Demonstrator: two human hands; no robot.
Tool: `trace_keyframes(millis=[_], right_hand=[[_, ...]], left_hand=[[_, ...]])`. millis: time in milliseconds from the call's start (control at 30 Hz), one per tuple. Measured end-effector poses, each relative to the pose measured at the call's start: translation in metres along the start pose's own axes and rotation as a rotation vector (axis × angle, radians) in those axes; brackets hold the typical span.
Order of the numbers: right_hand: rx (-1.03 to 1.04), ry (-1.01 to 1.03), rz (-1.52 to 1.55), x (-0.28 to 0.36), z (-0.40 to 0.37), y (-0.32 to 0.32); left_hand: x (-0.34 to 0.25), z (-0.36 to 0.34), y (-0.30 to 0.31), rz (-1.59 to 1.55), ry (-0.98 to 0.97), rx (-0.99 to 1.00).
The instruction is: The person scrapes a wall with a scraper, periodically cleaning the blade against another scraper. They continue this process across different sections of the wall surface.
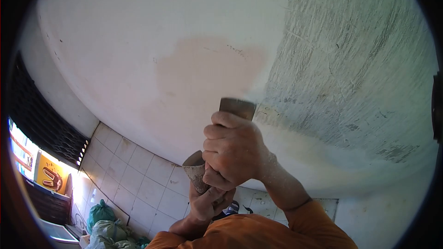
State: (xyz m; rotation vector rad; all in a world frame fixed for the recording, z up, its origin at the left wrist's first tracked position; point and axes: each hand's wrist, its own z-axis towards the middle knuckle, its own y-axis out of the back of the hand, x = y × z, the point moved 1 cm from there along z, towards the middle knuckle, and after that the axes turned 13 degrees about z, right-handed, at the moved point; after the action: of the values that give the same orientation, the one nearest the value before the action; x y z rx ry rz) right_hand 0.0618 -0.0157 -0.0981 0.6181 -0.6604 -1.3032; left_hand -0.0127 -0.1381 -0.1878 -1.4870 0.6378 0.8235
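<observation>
My right hand (237, 150) is wrapped in a fist around a scraper, whose flat metal blade (237, 107) points up and overlaps the wall (212, 71). Just below and to the left, my left hand (207, 205) grips the narrow end of a second scraper (195, 175), its fan-shaped blade crusted with plaster. The two hands are close together, one above the other. Right of the blade the wall is rough, grey and streaked (341, 41). To the left it is smooth and pale, with a pinkish patch. Both handles are hidden by the fingers.
Below the wall lies a white tiled floor (138, 170). Tied plastic bags (108, 226) sit at the lower left, near a cable on the tiles. A dark folding metal grille (41, 110) and a yellow sign (50, 173) stand at the left. My shod foot (233, 207) shows beneath my hands.
</observation>
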Motion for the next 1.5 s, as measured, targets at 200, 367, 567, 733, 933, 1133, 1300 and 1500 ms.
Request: trace_keyframes(millis=[200,367,567,733,933,1133,1300,1500], right_hand=[[0.076,0.029,-0.022,0.000,0.006,0.012],[0.026,0.037,-0.035,0.000,0.006,0.007],[-0.004,0.047,-0.021,-0.002,0.010,0.014],[-0.008,0.044,0.000,-0.002,0.004,0.007],[0.053,0.052,-0.048,-0.004,-0.003,0.004],[-0.069,0.046,0.054,-0.001,0.005,0.011],[-0.039,0.059,0.012,-0.003,0.000,0.007],[-0.055,0.053,0.015,0.001,0.007,0.010]], left_hand=[[0.001,0.004,-0.001,-0.051,-0.096,0.117],[-0.001,0.006,-0.006,-0.049,-0.064,0.039],[-0.003,0.003,-0.001,0.184,-0.096,-0.047],[-0.012,0.005,-0.013,-0.148,-0.067,0.137],[-0.004,0.005,-0.017,0.101,-0.086,-0.111],[-0.007,-0.005,-0.004,0.088,0.021,-0.180],[0.003,0.002,-0.002,0.142,-0.074,-0.100],[-0.011,0.000,-0.015,0.037,-0.046,-0.148]])
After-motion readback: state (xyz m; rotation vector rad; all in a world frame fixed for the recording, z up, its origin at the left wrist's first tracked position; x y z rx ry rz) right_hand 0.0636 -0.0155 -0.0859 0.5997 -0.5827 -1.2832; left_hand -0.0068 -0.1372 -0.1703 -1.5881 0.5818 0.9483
